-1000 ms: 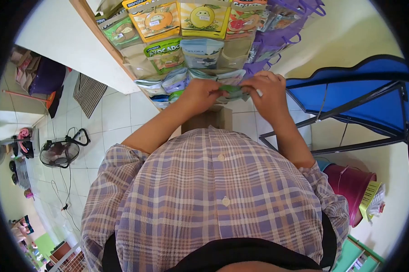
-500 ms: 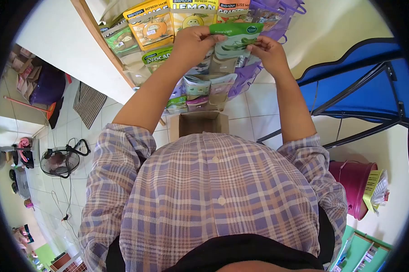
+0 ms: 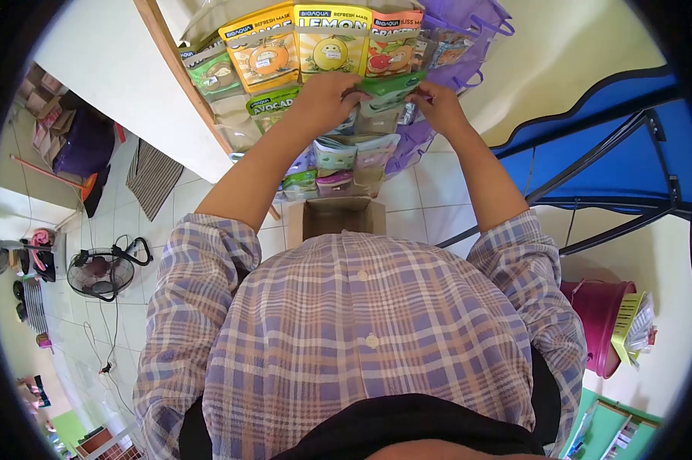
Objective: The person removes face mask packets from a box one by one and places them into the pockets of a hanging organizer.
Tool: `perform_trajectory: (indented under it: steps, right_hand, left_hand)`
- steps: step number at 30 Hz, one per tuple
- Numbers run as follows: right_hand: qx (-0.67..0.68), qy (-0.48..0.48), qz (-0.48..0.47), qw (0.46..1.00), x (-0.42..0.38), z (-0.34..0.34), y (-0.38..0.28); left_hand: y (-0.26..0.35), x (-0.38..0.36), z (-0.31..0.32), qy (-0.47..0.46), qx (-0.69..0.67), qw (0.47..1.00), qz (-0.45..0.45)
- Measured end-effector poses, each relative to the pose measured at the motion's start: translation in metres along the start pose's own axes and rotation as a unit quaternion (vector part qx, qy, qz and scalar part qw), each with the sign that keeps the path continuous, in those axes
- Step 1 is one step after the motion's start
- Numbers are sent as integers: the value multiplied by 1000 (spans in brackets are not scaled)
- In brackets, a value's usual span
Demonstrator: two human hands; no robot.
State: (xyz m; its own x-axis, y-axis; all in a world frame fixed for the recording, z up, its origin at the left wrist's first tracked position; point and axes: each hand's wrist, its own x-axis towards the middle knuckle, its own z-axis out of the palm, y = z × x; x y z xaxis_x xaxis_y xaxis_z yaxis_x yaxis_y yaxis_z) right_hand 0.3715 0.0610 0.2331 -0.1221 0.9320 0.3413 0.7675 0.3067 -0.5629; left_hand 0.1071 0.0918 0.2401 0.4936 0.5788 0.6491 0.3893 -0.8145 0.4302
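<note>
Between my two hands is a green aloe vera face mask packet, its lower part down in a pocket of the hanging organizer. My left hand pinches the packet's left edge with the thumb in front. At its right top corner, the fingers of my right hand are closed on it. Just above hang an orange mask packet, a lemon mask packet and a grapefruit mask packet. An avocado mask packet sits left of my left hand.
Below the organizer an open cardboard box stands on the tiled floor. To the right are a blue folding table with black legs and a magenta bucket. A black fan with a trailing cable is at the left.
Both hands have moved down with the aloe vera packet, which now sits lower in the pocket and tilts. The lemon and grapefruit packets above it show more fully.
</note>
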Motion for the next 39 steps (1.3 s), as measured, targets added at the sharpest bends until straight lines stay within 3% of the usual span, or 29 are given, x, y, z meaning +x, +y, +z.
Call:
perform_trajectory:
  steps: [1,5,7,11,14,16,17,19,22,26,28,29,32,35,37,39]
  right_hand:
    - [-56,-16,17,998,0,-2,-2]
    - [-9,-5,-52,999,1,-2,2]
    - [-103,-21,-99,989,2,-5,-2]
    - [-117,-67,-72,988,6,-10,-13]
    - [-19,-61,-52,997,7,-12,-17]
    - [-1,-104,36,994,16,-14,-14]
    - [0,-104,37,994,17,-14,-12]
    - [-135,-131,116,975,21,-20,-31]
    - [-196,-95,70,973,13,-14,-49]
    - [-194,-92,8,977,15,-11,-29]
    - [-194,-68,22,978,17,-12,-20]
    - [-194,-69,21,978,17,-13,-15]
    - [-174,-69,44,981,11,-17,-16]
    - [-79,-90,-9,993,2,-22,-15]
    - [124,-72,7,990,-9,-22,-23]
    - [44,-66,15,997,-7,-21,-23]
  left_hand:
    - [2,2,-1,-3,8,1000,-9]
    - [9,7,-8,-4,33,997,-64]
    - [6,5,-7,9,42,998,-50]
    - [7,6,-6,25,24,995,-90]
    - [4,3,-5,35,23,992,-115]
    - [7,0,-4,54,-19,992,-116]
    - [9,-2,-4,53,-19,992,-116]
    - [18,-5,-7,73,12,992,-105]
    - [12,-12,0,123,-61,983,-123]
    - [14,-15,-3,114,-81,978,-154]
    - [17,-11,-2,119,-10,990,-73]
    - [18,-9,-2,120,-10,990,-74]
    - [19,-2,-5,93,30,993,-59]
    - [17,1,-6,123,60,990,-19]
    - [22,0,-9,100,48,993,-36]
    - [21,-2,-9,97,49,993,-40]
